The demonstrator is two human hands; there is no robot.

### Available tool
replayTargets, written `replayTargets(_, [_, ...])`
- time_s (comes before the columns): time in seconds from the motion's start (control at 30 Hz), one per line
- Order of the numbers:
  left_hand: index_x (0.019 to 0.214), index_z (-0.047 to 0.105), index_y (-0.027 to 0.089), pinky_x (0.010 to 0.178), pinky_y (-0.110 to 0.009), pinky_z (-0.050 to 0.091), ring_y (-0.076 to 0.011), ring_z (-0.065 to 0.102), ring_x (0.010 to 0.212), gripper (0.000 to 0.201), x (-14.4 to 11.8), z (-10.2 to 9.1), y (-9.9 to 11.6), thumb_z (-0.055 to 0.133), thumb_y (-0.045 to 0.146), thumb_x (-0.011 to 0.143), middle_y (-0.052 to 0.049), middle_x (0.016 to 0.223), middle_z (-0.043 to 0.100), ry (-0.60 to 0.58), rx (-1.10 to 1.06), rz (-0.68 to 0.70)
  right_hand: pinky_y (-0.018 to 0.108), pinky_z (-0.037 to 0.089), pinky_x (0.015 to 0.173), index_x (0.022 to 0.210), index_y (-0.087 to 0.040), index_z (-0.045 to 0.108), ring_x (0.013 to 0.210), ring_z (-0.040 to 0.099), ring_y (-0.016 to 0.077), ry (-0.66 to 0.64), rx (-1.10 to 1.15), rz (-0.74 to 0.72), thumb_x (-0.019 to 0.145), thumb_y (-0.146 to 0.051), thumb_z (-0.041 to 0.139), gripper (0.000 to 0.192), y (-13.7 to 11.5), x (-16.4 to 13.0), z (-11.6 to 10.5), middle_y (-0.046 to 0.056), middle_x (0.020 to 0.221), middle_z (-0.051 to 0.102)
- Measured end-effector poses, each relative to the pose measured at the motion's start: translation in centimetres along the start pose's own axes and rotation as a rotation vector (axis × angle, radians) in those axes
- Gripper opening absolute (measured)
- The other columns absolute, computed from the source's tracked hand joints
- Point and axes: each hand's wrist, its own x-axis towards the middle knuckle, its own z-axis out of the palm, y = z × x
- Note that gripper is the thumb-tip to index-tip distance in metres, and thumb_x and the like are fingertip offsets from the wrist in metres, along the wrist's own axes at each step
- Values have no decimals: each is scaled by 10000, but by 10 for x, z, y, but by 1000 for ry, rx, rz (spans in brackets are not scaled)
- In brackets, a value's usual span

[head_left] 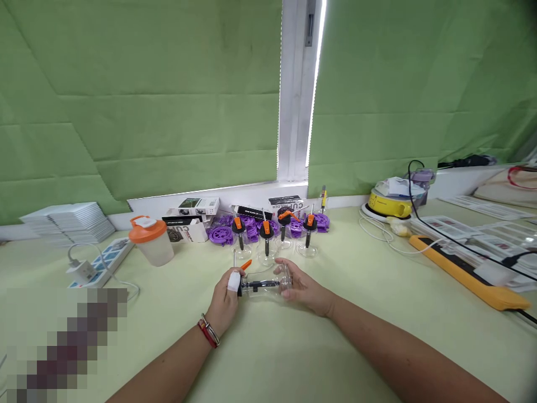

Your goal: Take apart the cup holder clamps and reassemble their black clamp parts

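Observation:
Between my hands lies a clear bottle (268, 276) on its side, with a black cap, an orange lever and a thin metal rod at its left end; a dark stem shows inside. My left hand (226, 296), with a white wrap on a finger, is closed round the cap end. My right hand (306, 288) grips the bottle's wide right end, its thumb and fingers on either side. Just beyond stand several similar clear bottles (267, 246) upright, with black caps and orange levers.
Purple plastic discs (221, 235) and boxes (195, 230) lie behind the bottles. A shaker with an orange lid (151, 240) and a power strip (104, 263) are left. On the right are a yellow device (390, 206), cables and a yellow-orange bar (465, 274).

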Motion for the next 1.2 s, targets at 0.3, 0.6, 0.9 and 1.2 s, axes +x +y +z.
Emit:
replayTargets(0.3, [888,570,203,502,-239,328,-130,402,540,361,-1,0,0,395,517,860,2,678,504,-33,1,5,368,424,920,1284,-298,356,1122,476,210,72,-322,-161,617,-96,656,759,-4,-3,6,78,1242,419])
replayTargets(0.6, [804,536,195,487,-240,304,-121,344,502,378,0,3,5,353,517,877,26,598,426,-13,15,-49,407,342,1012,1236,-295,459,1171,436,240,122,-596,-392,594,-94,662,703,-10,-3,6,67,1312,397])
replayTargets(0.9, [834,553,189,540,-247,331,-146,400,598,352,-6,5,2,358,477,890,-21,704,510,-53,68,77,171,342,369,1148,-221,429,431,457,68,9,-218,81,776,-561,532,514,-4,-1,-4,-18,717,577])
replayTargets(1.2, [874,576,179,564,-266,361,-168,467,642,341,-7,5,-1,374,453,888,-47,730,570,-28,129,113,147,208,270,1014,-197,465,284,429,71,1,-38,321,814,-676,325,538,-7,3,-4,-9,582,617])
